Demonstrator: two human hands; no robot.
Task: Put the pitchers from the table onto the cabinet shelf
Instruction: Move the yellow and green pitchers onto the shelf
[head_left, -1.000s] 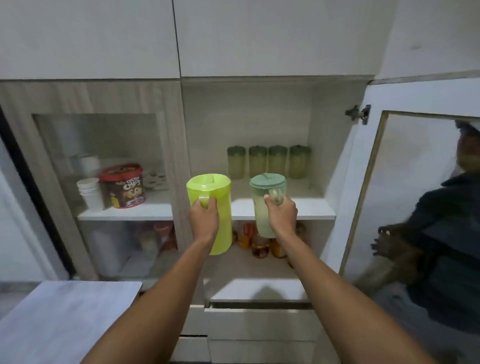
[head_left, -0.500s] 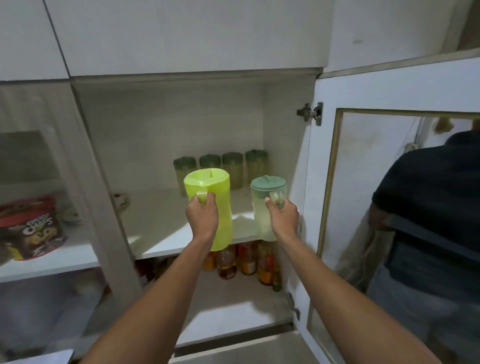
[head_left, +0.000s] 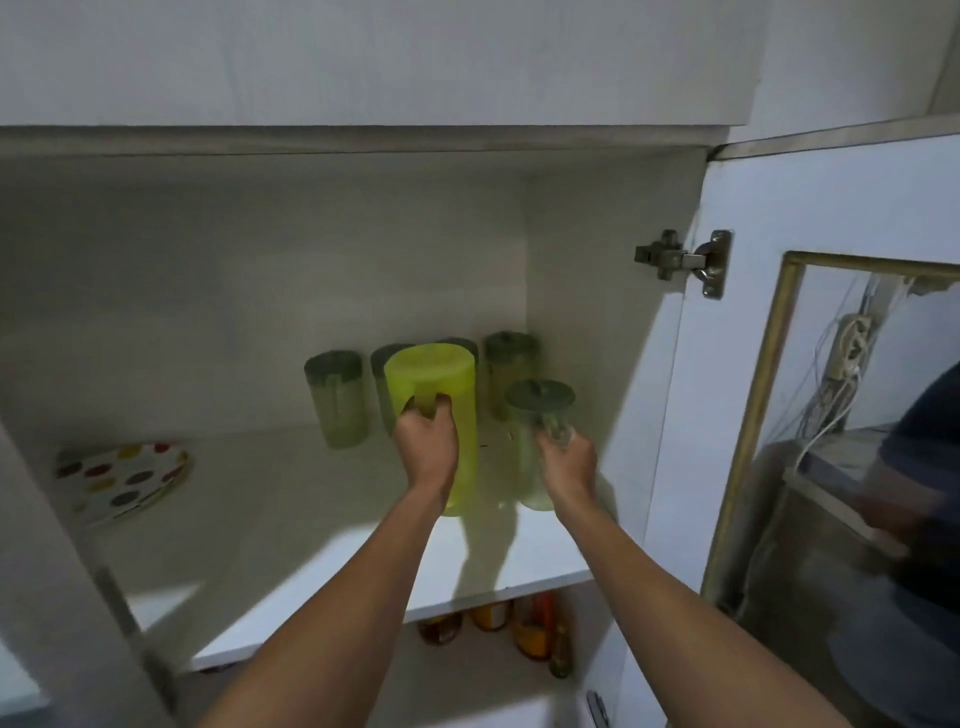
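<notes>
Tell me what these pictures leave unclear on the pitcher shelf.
- Head view: two of the four green-lidded jars at the back are mostly hidden by the lime-green plastic pitcher.
- Clear pitcher with grey-green lid: its handle is covered by the right hand.
- Bottles below: cut off by the shelf edge.

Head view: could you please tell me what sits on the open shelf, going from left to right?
Spotted plate → leftmost dark-lidded jar → yellow-green pitcher in the left hand → clear pitcher in the right hand. The other back-row jars overlap the pitchers, so I leave them out.
</notes>
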